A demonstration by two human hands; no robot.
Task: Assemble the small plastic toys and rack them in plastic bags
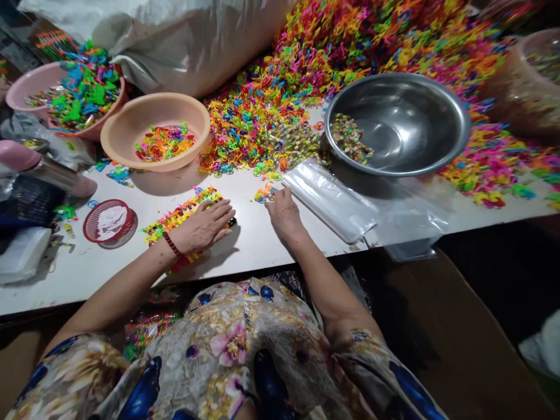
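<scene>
My left hand (209, 223) lies flat over a row of colourful small plastic pieces (184, 213), its fingers stretched out to the right. A small dark thing (232, 222) shows at its fingertips. Some of the row is hidden beneath the palm and wrist. Further right, my right hand (283, 214) has its fingers curled down at the edge of a little heap of coloured plastic pieces (264, 193). What its fingertips pinch, if anything, is hidden. Flat clear plastic bags (330, 201) lie just right of that hand.
Behind my hands stand a peach basin (155, 105) with plastic pieces and a steel bowl (406, 128) with small mixed bits. A large heap of coloured pieces (341, 46) covers the back. On the left are a red basket (107, 221) with paper slips and a pink-capped bottle (48, 166).
</scene>
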